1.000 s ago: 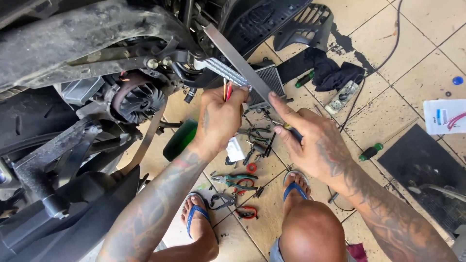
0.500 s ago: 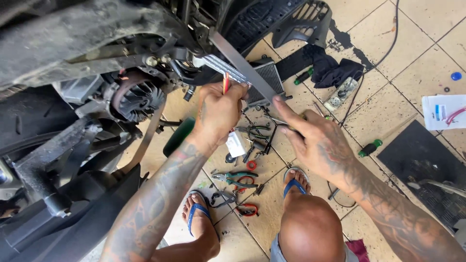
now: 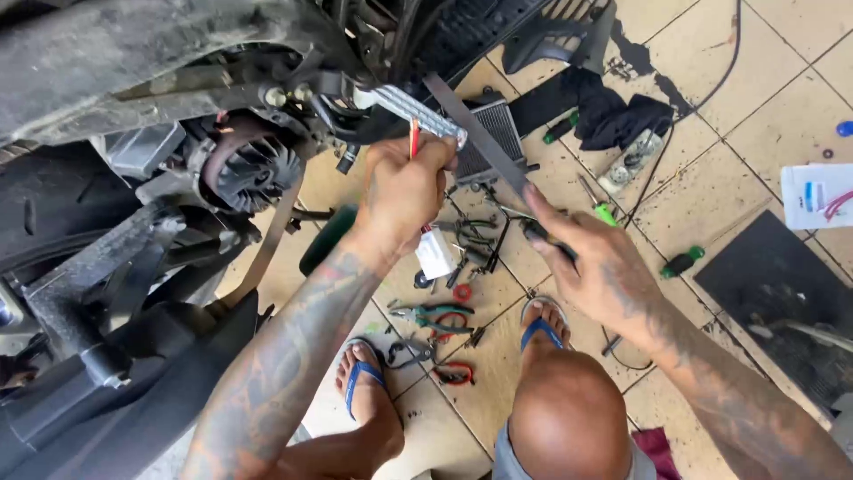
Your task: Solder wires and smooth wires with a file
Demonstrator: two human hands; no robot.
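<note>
My left hand (image 3: 404, 191) is raised to the underside of a motorcycle and pinches thin red and orange wires (image 3: 414, 139) just below a ribbed metal footrest (image 3: 416, 110). A small white connector (image 3: 435, 254) hangs under that hand. My right hand (image 3: 597, 265) sits lower right, its fingers closed round a dark tool handle (image 3: 549, 238). A long flat grey metal bar (image 3: 471, 133) slants from the bike down to this hand. Whether the bar belongs to the tool is unclear.
The engine's finned fan cover (image 3: 253, 173) is at left and a radiator (image 3: 498, 133) lies behind the hands. On the tiled floor lie pliers (image 3: 435, 316), green-handled screwdrivers (image 3: 604, 213), a black cloth (image 3: 613, 111), a black mat (image 3: 782, 293) and a white box (image 3: 817, 196). My sandalled feet (image 3: 364, 378) stand below.
My right hand's fingers, spread a second ago, have closed round the dark handle. My left hand has lifted the wires slightly toward the footrest.
</note>
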